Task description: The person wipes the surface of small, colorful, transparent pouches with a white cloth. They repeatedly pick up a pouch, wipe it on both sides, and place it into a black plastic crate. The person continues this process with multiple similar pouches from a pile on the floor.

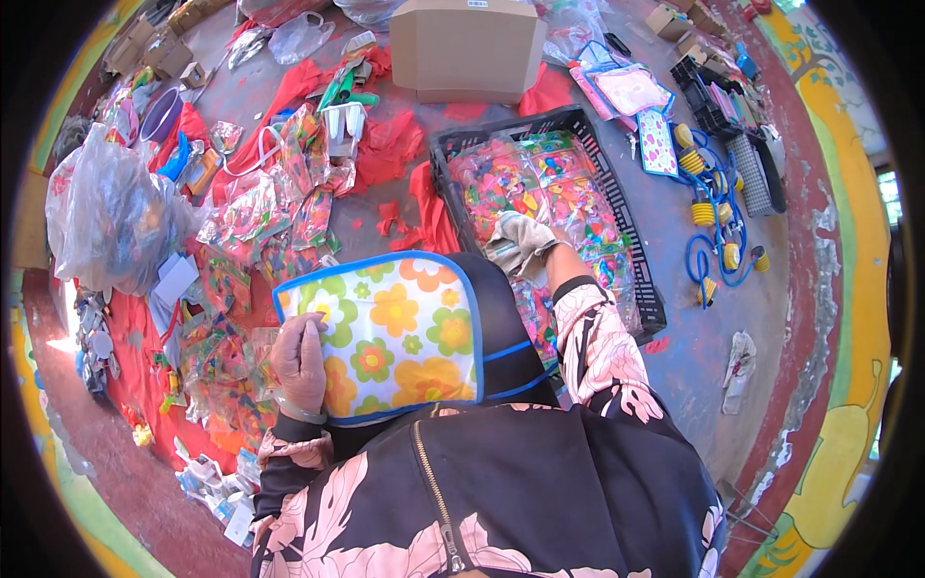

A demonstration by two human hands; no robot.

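A grey-white cloth glove (pixel 518 243) covers most of my right hand (pixel 540 249), which reaches over a black plastic crate (pixel 624 207) on my right. Its fingers bend down onto clear packets (pixel 493 178) of small multicoloured pieces; the glove's folds hide whether they grip one. My bare left hand (pixel 300 361) is at the left edge of a flowered cloth (pixel 400 337) with blue trim, spread over my lap. Its fingers are closed together, thumb against them; whatever is between them is hidden. Blue straps (pixel 509 353) run from the cloth across my dark trouser leg.
An open cardboard box (pixel 465 53) stands beyond the crate. Heaped plastic packets (pixel 260 217) and a large clear bag (pixel 116 212) lie on red sheeting to the left. Blue cords with yellow spools (pixel 718 207) and a whitish crumpled piece (pixel 740 371) are on the floor at right.
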